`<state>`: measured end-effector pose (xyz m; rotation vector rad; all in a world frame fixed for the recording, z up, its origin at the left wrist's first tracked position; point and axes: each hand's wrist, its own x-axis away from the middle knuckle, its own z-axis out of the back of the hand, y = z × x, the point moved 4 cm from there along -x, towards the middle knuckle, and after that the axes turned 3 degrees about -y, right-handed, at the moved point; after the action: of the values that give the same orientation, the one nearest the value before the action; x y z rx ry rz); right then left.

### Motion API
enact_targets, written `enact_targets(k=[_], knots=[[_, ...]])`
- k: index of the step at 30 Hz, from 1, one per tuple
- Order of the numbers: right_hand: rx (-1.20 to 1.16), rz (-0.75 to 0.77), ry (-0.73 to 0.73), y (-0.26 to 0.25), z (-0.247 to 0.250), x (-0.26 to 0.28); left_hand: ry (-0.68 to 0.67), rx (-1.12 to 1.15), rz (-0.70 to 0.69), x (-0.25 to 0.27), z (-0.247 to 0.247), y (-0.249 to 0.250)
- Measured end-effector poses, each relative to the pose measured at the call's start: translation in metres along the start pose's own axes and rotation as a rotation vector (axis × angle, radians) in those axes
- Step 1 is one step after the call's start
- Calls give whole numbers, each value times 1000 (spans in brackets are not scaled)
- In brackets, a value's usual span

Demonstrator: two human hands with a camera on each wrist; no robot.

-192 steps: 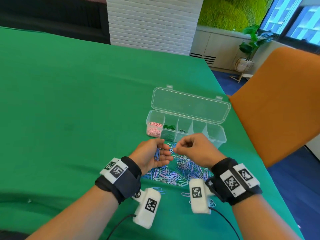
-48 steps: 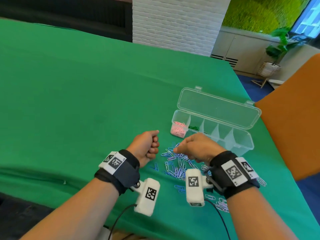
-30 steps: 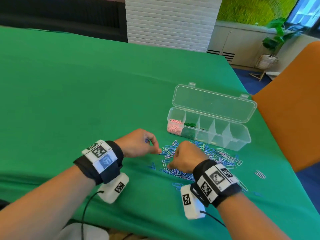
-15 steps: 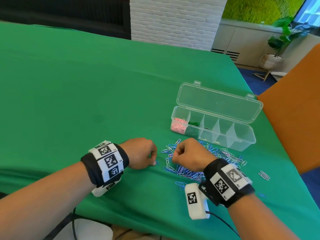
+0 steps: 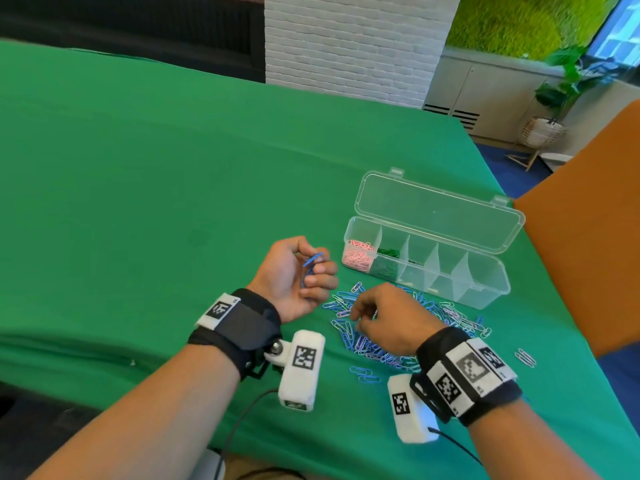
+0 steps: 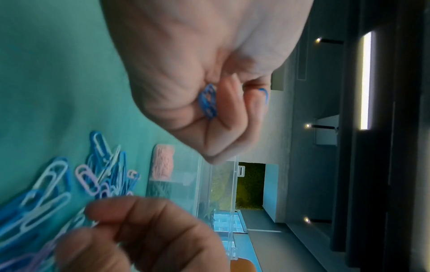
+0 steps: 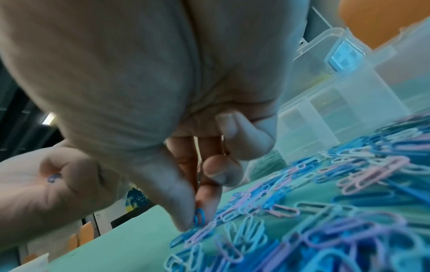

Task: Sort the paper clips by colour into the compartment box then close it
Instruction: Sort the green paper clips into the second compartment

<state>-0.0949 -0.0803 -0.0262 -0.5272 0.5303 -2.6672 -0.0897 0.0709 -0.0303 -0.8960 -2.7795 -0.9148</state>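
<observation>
A clear compartment box stands open on the green table, lid tilted back. Its leftmost compartment holds pink clips, the one beside it green clips; the others look bare. A pile of blue, light blue and lilac clips lies in front of the box. My left hand, palm up and left of the pile, holds several dark blue clips in its curled fingers. My right hand reaches down into the pile, thumb and forefinger pinching one blue clip.
An orange chair back stands close on the right of the table. A few stray clips lie near the table's right edge. The table's front edge runs just below my wrists. Green cloth stretches far to the left and back.
My left hand has lifted off the table and turned palm up with blue clips in it. My right hand has dropped into the pile and pinched a clip.
</observation>
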Motion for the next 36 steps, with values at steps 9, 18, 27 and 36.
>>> enact_targets(k=[9, 18, 27, 36], knots=[[40, -115, -26, -5, -21, -6, 90, 57, -5, -10, 8, -22], [96, -148, -28, -9, -30, -6, 270, -114, 17, -11, 25, -26], [-472, -132, 124, -4, 16, 3, 366, -188, 66, -12, 24, -37], [-415, -119, 231, 6, 23, -9, 360, -49, 91, -15, 16, -39]])
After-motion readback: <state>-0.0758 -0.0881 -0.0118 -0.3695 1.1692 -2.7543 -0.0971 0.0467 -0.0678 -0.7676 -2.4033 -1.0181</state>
